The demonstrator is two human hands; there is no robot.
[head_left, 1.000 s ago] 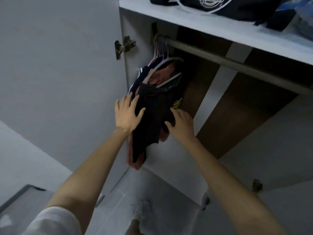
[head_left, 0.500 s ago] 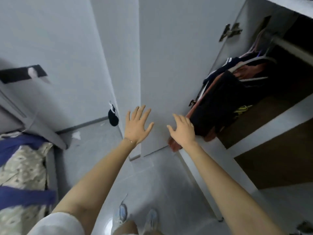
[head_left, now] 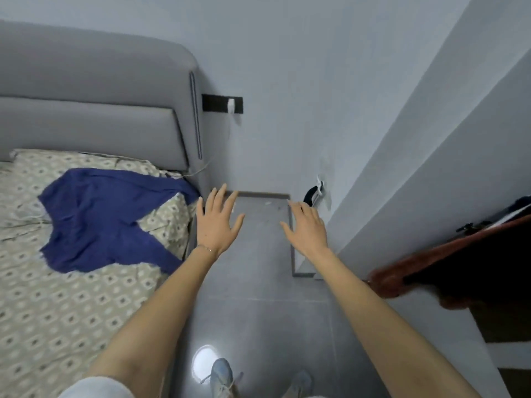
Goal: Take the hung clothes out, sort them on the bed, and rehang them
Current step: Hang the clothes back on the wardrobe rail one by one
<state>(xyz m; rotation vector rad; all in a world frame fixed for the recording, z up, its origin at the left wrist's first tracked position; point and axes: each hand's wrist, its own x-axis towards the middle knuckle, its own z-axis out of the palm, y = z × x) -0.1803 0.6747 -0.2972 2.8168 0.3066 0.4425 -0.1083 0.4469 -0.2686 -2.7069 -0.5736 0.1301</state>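
No text, label, brand, number or sign can be read anywhere in this view.

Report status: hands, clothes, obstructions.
Left hand and right hand both open, empty. Dark-blue cloth garment spread on patterned bed. Rust-red and black clothes hang at right. No obstruction seen.
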